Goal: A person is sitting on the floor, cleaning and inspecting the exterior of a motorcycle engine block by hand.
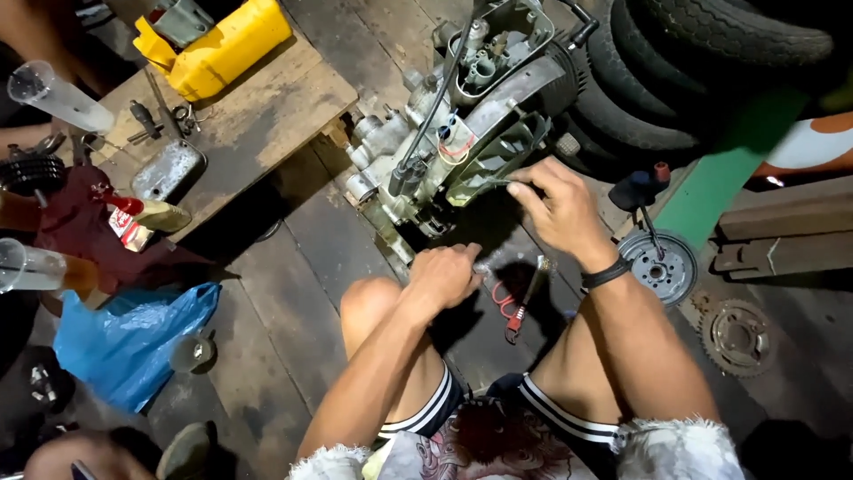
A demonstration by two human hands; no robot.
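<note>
Blue plastic, a crumpled bag (133, 342), sits at the far left of my feed on the dark plank floor (293, 302), below a low wooden bench (267, 116). On that bench I see a yellow jug (218, 44), a few small hand tools and a dented metal tray (167, 169), probably kept there so parts stay off the floor.

Centre frame is the engine (453, 124), grey cast metal, resting on the boards with its open cover side turned toward the person, likely so both hands can get at it. The left hand (444, 276) is closed into a loose fist just below the casing; whatever it grips is hidden (I can't tell what, if anything). Near it on the floor lies a red-handled tool (520, 307).

The right hand (560, 209) pinches thumb against fingertips at the casing's lower edge, apparently on a thin wire or small part, the other fingers curled. Further right are a small pulley wheel (659, 265), a sprocket (737, 336), and stacked tyres (702, 62) behind.
</note>
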